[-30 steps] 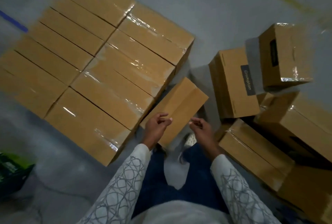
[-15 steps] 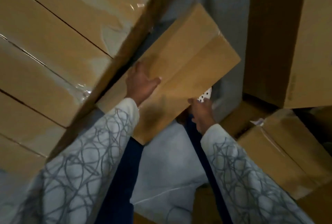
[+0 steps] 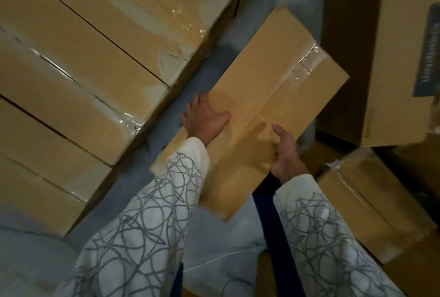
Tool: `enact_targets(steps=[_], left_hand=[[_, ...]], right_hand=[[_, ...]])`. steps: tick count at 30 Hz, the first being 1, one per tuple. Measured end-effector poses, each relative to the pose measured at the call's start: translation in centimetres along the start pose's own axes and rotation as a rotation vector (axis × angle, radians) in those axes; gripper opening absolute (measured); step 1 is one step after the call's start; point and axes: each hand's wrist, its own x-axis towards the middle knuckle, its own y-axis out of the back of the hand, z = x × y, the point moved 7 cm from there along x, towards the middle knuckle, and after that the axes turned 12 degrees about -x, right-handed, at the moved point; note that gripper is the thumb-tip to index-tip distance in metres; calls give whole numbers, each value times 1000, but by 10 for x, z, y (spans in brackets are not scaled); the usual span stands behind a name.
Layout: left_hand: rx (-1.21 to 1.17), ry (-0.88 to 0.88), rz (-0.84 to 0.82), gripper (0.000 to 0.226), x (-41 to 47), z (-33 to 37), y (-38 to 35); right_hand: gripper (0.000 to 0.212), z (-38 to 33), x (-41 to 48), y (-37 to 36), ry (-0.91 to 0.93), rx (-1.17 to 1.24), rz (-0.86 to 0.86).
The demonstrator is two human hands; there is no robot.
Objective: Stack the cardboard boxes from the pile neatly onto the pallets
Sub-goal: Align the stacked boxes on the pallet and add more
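- A big block of stacked boxes (image 3: 83, 63) fills the space to the left of the long box. They are brown and sit side by side in neat rows, with thin dark lines between them. Shiny clear wrap lies over their tops.
- A tall box (image 3: 392, 47) stands to the upper right of the long box. It has a dark label (image 3: 428, 54) on its side. The words on the label are too blurry to read.
- The grey floor (image 3: 133, 185) shows as a strip between the long box and the block of stacked boxes.
- The long box (image 3: 273, 75) is in the middle, between the neat block and the loose pile. It is brown and flat on top, and it lies at a slant. I cannot tell if it touches the floor.
- Another taped box (image 3: 371, 201) lies to the lower right of the long box.
- Two white sleeves with grey scribble lines, the left sleeve (image 3: 147, 225) and the right sleeve (image 3: 321, 237), reach up to the long box from below.
- The left hand (image 3: 204, 118) holds the left edge of the long box. Its thumb lies on top and its fingers curl over the side.
- The right hand (image 3: 285, 151) holds the right edge of the long box, thumb on top.
- A strip of clear tape (image 3: 307, 61) crosses the far end of the long box.
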Motion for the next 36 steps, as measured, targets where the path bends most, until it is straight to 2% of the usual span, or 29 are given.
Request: enact_targets(steps=[1,3,4,6,8,11,15,20,21,25,27,31,36], left_hand=[[-26,-5,-9,86,-23,9,10],[-81,-23,-19,84,-71,28,34],[-113,-32,-10,82,-95,37,50],[-156,-62,38,80,-142,56,88],[-201,-113,92,81,-186,70,131],[-260,-173,166,85,-245,74,197],[-361,-121,328,84,-307,35,281],[-563,73,533,88,-380,-51,348],[-606,120,569,87,-394,-68,353],[-802,281,679,87,-442,-129,359],[-869,315,736,80,-457,-156,361],[-973,356,774,105,-466,-199,358],[-1049,407,778,104,-440,-248,378]], right_hand=[[80,1,0,22,53,-10,78],[117,12,45,85,114,-41,297],[126,19,52,106,151,-41,353],[131,22,-14,109,223,-42,332],[131,6,-194,70,278,-138,278],[130,13,-340,44,441,-168,309],[124,24,-396,6,533,-342,310],[144,34,-447,-77,705,-595,35],[145,37,-453,-94,733,-630,-21],[108,53,-496,-151,897,-826,-72],[104,61,-511,-180,964,-927,-104],[107,79,-526,-235,1093,-1103,-146],[99,99,-517,-310,1139,-1206,-92]])
